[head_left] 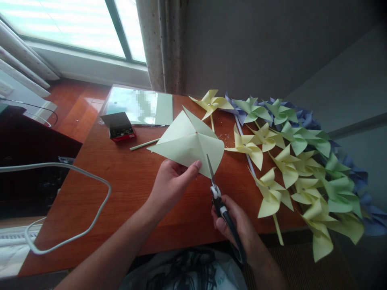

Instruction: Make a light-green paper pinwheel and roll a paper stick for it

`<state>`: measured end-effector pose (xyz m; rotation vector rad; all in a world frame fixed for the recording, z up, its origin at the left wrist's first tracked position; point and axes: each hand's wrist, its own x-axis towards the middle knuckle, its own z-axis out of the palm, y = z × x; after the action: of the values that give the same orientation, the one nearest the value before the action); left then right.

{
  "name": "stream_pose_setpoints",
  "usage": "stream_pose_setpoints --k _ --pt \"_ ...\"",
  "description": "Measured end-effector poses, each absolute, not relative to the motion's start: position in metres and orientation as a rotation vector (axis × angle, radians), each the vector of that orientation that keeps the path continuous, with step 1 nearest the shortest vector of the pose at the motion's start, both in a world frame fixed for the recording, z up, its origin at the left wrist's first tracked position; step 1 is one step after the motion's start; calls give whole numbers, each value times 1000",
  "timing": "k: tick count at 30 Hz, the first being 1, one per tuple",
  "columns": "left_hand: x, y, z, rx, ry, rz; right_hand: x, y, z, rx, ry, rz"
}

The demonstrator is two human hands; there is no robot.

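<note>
A pale green paper square (181,141) with slits running in from its corners is held above the table by my left hand (178,177). My left thumb lies on top of the sheet and the fingers are beneath it. My right hand (231,215) is closed around the dark handles of a pair of scissors (217,193). One scissor blade lies over the near right corner of the paper; the other blade is hidden, apparently under it. A small hole shows near the middle of the sheet.
Yellow, green and purple paper pinwheels (270,191) crowd the table's right side. A small open box (122,133) of metal bits stands at the left, near a rolled paper stick (143,144). Behind lies a clear pack of paper sheets (165,108). A white cable (102,205) loops over the table's left.
</note>
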<state>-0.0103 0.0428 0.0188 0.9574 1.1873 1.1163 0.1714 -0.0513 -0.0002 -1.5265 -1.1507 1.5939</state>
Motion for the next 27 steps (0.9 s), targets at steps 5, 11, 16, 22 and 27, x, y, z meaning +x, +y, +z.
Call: stream_pose_setpoints --k 5,11,16,22,27 --pt "-10 44 20 953 1155 1131 171 -51 0 -1531 -1146 1591" --pt "-10 43 19 970 1133 1128 171 -51 1 -1526 -1143 1607" --pt "-10 43 18 967 1130 1131 170 -51 2 -1530 -1141 1605" --pt "-10 43 19 951 1088 1143 172 -50 3 -1543 -1160 1606" --pt "-9 44 18 937 1032 1173 177 -47 6 -1506 -1217 1693"
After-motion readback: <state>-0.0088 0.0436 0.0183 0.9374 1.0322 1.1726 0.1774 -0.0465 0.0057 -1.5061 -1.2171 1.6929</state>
